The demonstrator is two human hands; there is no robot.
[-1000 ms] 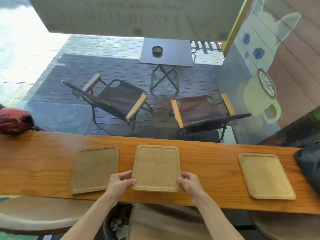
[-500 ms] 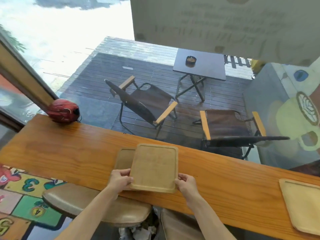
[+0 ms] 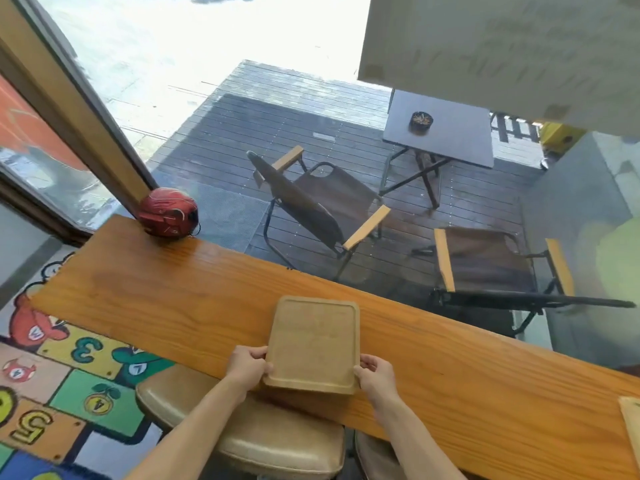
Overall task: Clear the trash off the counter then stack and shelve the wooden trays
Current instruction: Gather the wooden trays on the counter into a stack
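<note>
A wooden tray (image 3: 313, 344) is being gripped at its near corners by the left hand (image 3: 247, 366) and right hand (image 3: 375, 375), both clamped on it, over the wooden counter's (image 3: 156, 306) near edge.

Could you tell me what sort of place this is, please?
Probably a café: a long wooden window counter with padded stools, a wooden serving tray held in both hands, and folding chairs on the deck outside.
</note>
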